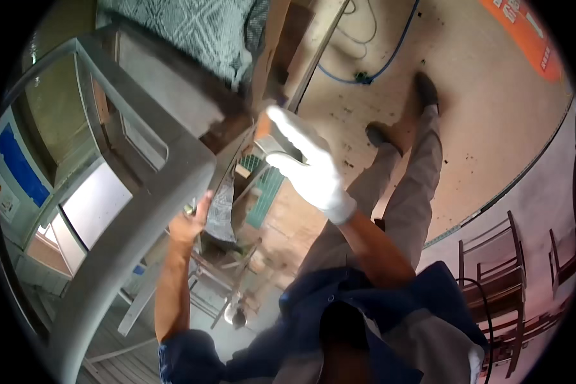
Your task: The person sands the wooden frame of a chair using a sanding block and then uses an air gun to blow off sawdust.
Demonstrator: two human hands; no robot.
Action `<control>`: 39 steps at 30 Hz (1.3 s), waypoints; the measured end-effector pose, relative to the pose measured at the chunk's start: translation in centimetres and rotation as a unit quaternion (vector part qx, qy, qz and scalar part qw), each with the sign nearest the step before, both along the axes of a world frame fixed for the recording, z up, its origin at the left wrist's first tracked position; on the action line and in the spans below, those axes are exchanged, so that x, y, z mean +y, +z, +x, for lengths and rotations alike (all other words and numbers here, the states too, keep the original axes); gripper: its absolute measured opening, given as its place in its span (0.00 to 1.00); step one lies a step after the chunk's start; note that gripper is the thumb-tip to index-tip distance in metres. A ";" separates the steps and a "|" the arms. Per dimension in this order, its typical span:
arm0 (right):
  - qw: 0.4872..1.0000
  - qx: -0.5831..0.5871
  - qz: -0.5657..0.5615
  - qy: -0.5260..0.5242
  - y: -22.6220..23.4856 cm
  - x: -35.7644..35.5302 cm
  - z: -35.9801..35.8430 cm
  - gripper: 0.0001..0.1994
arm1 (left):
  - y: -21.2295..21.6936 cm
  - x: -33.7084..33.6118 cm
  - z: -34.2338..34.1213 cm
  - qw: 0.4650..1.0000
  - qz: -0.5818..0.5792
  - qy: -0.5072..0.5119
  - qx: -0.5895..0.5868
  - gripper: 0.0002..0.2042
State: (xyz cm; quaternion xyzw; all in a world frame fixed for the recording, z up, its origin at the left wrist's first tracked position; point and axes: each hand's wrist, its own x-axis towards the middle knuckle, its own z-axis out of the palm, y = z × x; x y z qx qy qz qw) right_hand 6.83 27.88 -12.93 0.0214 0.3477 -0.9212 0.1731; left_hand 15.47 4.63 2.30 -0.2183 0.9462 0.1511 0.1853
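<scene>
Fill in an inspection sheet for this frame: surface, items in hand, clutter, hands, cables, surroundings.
Surface: tan floor with dark specks.
Job's things: grey chair-like frame, tilted, with dark wooden pieces at its upper end.
Clutter: green slatted piece and wire frames below the hands.
Hands: left hand, bare, against the grey frame's edge; right hand, in a white glove, raised near the wooden pieces; grip cannot be told.
Cables: blue cable and a pale cable on the floor.
Surroundings: dark chair frames at right; orange floor sign.
</scene>
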 end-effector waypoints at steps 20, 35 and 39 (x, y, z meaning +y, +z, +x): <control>0.967 -0.143 -0.190 0.089 8.4 -1.0 -3.6 0.21 | -0.1 -2.9 2.1 0.976 -0.085 -0.129 -0.152 0.14; 0.948 0.318 -0.022 0.027 16.2 -3.2 -3.4 0.24 | 1.7 2.6 -0.8 0.991 -0.003 -0.111 0.080 0.20; 0.953 0.301 0.042 0.016 12.7 -3.0 -2.5 0.19 | 0.9 2.5 -2.4 0.985 -0.002 -0.135 0.105 0.20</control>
